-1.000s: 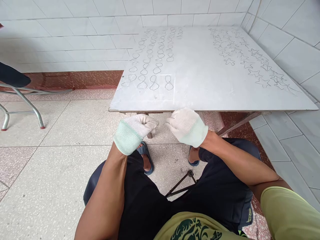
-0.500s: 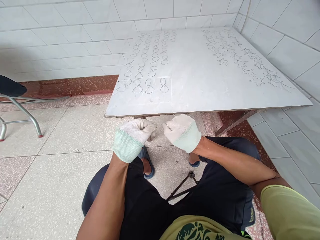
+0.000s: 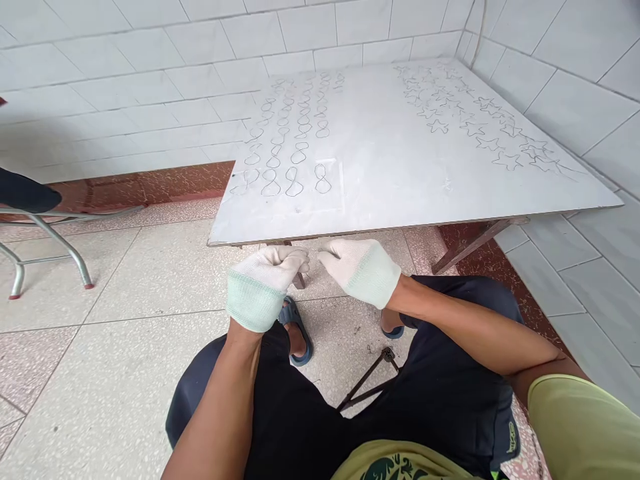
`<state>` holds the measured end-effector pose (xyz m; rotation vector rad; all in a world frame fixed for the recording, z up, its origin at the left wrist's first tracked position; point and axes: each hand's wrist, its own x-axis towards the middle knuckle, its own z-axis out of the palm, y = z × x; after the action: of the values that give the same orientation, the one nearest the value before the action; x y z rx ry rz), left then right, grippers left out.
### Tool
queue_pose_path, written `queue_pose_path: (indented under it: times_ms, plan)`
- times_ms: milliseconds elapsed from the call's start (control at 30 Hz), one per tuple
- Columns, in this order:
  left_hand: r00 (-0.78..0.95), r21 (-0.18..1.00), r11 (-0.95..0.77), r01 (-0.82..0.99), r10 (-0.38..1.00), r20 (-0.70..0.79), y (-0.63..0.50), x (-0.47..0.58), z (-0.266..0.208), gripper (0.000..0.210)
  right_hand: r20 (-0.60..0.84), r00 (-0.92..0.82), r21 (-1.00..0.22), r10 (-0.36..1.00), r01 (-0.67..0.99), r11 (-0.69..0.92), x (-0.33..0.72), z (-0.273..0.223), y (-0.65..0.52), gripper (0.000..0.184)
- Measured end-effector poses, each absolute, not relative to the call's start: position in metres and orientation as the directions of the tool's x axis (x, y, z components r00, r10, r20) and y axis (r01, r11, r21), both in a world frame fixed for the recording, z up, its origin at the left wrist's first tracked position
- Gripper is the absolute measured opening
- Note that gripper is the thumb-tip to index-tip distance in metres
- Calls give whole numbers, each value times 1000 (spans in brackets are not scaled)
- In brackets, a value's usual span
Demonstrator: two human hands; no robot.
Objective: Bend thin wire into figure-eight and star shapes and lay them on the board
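Note:
My left hand [image 3: 277, 267], in a white glove with a pale green cuff, is closed in a pinch just in front of the table edge. Close by on the right, my right hand [image 3: 347, 261], gloved the same way, also pinches, its fingertips facing the left ones across a small gap. Between them is a thin wire, so fine that it barely shows; its shape cannot be made out. Beyond my hands, a thin wire figure eight [image 3: 323, 179] lies on the white tabletop [image 3: 385, 193], beside several rows of similar bent-wire loops [image 3: 294, 181].
Several wire stars [image 3: 507, 160] lie on the table's right side. Tiled walls [image 3: 150, 87] border the table at the back and right. A metal-legged chair [image 3: 45, 233] stands at left. A dark metal frame [image 3: 367, 377] is on the floor between my legs.
The view has shifted slightly, so the table's left side sits lower. My fingers have re-adjusted in their pinch, and the wire strand above my right hand no longer shows.

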<state>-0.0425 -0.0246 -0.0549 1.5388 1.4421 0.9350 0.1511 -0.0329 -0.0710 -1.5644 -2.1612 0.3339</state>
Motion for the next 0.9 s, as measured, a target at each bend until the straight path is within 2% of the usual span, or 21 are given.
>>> queue_pose_path:
  times_ms: [100, 300, 433, 533, 600, 767, 833, 900]
  plan:
    - [60, 955, -46, 294, 998, 29, -18, -48, -57, 26, 195, -321, -462, 927, 804, 376, 158, -62, -28, 40]
    - [24, 970, -62, 233, 998, 58, -17, -47, -62, 22, 251, -471, -222, 846, 822, 524, 159, -65, -27, 36]
    - [-2, 972, -61, 228, 998, 63, -19, -46, -62, 22, 257, -459, -213, 851, 832, 513, 154, -70, -32, 34]
    - [-9, 974, -55, 221, 998, 58, -20, -45, -64, 23, 310, -410, -315, 858, 807, 500, 150, -75, -34, 34]
    - [-13, 975, -52, 216, 998, 56, -21, -44, -67, 24, 319, -340, -442, 884, 772, 457, 147, -76, -35, 35]
    - [-101, 978, -65, 198, 991, 87, -29, -33, -73, 23, 145, -192, -806, 971, 546, 228, 139, -69, -41, 45]
    - [-136, 979, -74, 188, 986, 101, -32, -29, -74, 21, 89, -169, -865, 982, 475, 160, 137, -67, -42, 46]
    - [-140, 983, -73, 166, 985, 97, -31, -27, -75, 19, 81, -149, -873, 985, 466, 143, 137, -68, -41, 47]
